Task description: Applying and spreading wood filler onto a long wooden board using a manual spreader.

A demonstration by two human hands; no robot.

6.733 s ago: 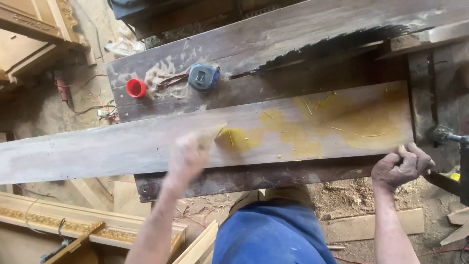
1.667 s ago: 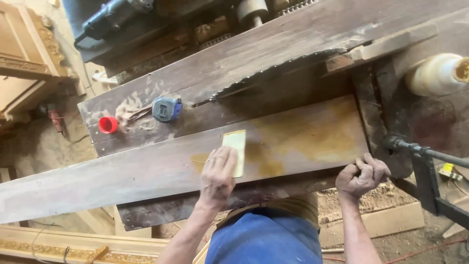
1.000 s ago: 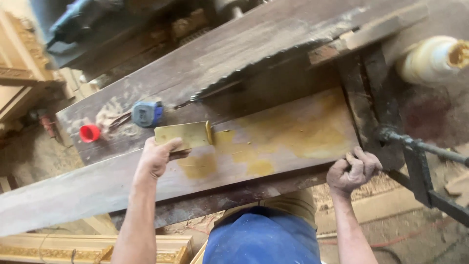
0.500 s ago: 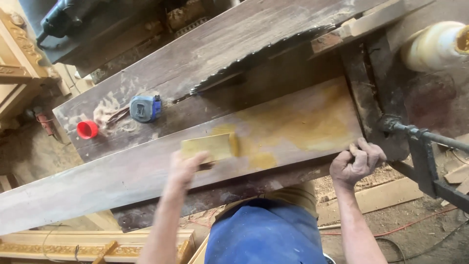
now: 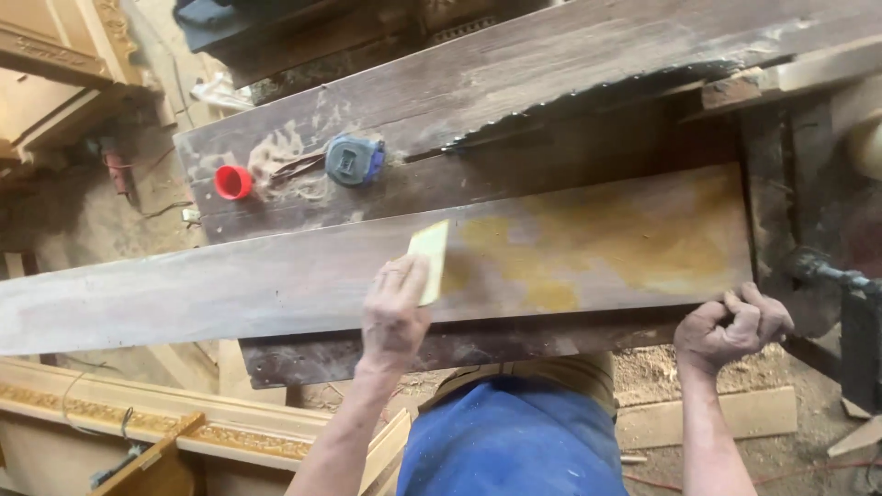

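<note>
A long grey-brown wooden plank [image 5: 211, 289] lies across a dark workbench, its right part smeared with yellow glue or filler. My left hand [image 5: 393, 312] presses a pale yellow flat spreader [image 5: 428, 257] onto the plank at the left edge of the smear. My right hand [image 5: 731, 326] is curled over the plank's near right corner and grips its edge.
A red cap [image 5: 232, 182] and a blue-grey tape measure [image 5: 355, 160] sit on the bench [image 5: 588, 55] beyond the plank, beside sawdust. A metal clamp screw [image 5: 822, 273] sticks out at right. Carved gilded mouldings [image 5: 138, 422] lie on the floor at lower left, wood offcuts at lower right.
My left hand has swept the spreader back and forth over the yellow patch; it now sits upright at the patch's left edge. My right hand has stayed on the plank's corner.
</note>
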